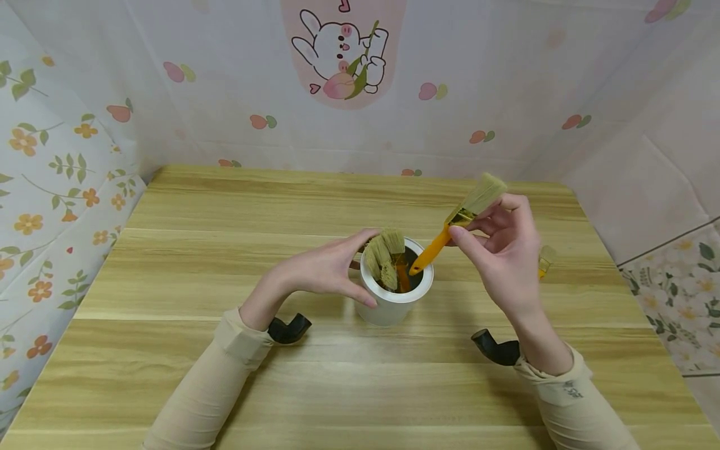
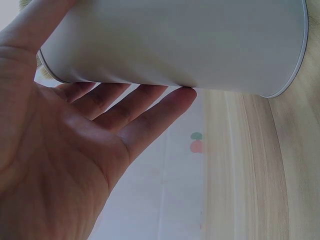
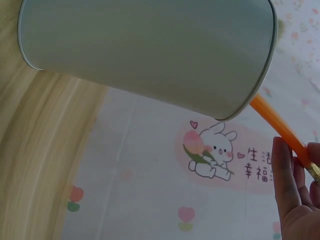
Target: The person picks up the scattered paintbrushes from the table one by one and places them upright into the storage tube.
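Observation:
A white can [image 1: 385,315] stands upright on the table, with several paintbrushes [image 1: 379,255] in it, bristles up. My left hand [image 1: 320,265] grips the can from the left near its top, thumb on the near side and fingers behind. In the left wrist view, the fingertips [image 2: 182,97] touch the wall of the can [image 2: 175,40]. Between thumb and fingers, my right hand [image 1: 509,265] pinches a paintbrush [image 1: 433,253] with an orange handle near its metal band. That brush slants, bristles up to the right, its handle end over the can's opening.
Behind the right hand, another paintbrush [image 1: 545,259] lies on the wooden table [image 1: 225,375], mostly hidden. Black curved pieces [image 1: 289,329] sit at both wrists. A printed curtain [image 1: 214,81] with a rabbit picture hangs along the table's back edge, and patterned cloth covers the sides.

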{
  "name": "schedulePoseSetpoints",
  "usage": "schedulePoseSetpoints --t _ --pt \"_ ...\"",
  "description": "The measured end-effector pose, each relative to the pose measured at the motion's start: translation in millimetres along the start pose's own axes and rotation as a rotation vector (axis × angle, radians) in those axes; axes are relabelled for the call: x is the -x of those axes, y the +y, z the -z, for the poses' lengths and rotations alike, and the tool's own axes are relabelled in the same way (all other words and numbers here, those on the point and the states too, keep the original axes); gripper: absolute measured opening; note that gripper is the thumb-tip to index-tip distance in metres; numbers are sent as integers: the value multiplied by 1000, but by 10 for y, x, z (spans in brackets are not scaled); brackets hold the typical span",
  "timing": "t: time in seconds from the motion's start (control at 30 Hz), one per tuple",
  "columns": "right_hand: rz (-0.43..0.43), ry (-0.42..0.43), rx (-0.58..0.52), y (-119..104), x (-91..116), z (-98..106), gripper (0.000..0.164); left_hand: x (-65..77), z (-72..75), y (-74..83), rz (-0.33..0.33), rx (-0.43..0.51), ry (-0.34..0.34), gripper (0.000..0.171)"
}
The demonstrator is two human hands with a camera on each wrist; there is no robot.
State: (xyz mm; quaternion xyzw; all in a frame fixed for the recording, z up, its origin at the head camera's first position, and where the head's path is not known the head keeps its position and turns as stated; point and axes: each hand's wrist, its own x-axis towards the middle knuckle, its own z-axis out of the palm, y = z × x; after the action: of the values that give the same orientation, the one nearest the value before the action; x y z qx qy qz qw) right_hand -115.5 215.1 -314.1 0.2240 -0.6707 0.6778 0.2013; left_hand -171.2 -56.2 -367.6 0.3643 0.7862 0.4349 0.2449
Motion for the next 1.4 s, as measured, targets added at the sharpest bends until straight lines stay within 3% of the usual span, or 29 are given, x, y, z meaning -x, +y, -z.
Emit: schedulePoseSetpoints --t 0.2,0.5,0.63,0.77,0.87,1.1,1.23,1.4 --pt "-30 -63 94 23 20 -25 41 -7 1 10 -5 -14 0 112" --pt "-81 -131 361 28 53 -43 40 -5 1 16 5 -8 -2 116" --pt "-59 -161 398 41 47 -34 39 -10 -4 16 13 39 -15 117" --pt "-36 -161 400 59 25 -9 36 -10 -4 14 8 2 -7 117" --pt "-28 -138 393 68 -1 29 34 -8 -1 12 -3 -18 0 115" --pt "-47 -55 299 115 -90 187 29 -13 -13 -3 -22 85 -17 111" --pt "-54 17 252 142 -148 333 28 -7 -8 4 -13 45 -6 111" --pt "-82 98 295 160 -222 545 28 -1 -4 4 -3 0 3 112"
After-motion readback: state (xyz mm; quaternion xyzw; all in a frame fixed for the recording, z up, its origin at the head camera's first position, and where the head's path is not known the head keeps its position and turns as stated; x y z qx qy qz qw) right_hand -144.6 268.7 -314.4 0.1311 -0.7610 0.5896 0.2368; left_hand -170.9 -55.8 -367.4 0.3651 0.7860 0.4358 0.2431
